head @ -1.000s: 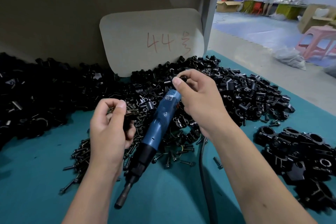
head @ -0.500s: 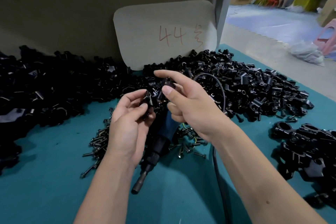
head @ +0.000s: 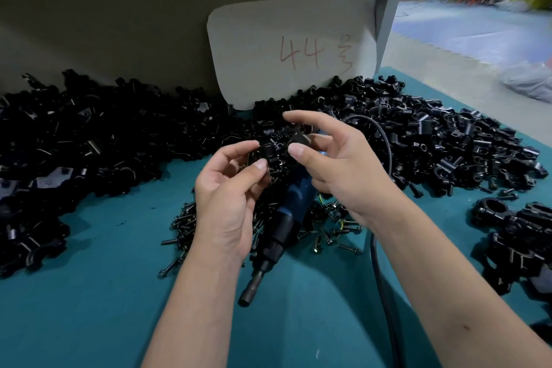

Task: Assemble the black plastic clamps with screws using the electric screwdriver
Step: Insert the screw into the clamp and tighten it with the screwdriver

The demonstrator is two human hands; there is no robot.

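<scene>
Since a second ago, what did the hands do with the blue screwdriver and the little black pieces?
The left hand rose from the screws and now pinches a black clamp piece. The right hand brought its own clamp piece toward it. The electric screwdriver dropped lower beneath the hands, tip still pointing down. The clamp pile and the cardboard sign stayed put.

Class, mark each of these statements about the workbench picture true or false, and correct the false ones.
1. Each hand pinches a black clamp piece. True: left hand, right hand.
2. The electric screwdriver is held in the left hand. False: it lies under the hands, tip toward the viewer.
3. Loose screws lie around the screwdriver. True.
4. The card reads 17. False: it reads 44.
5. The tabletop is red. False: it is teal.
</scene>
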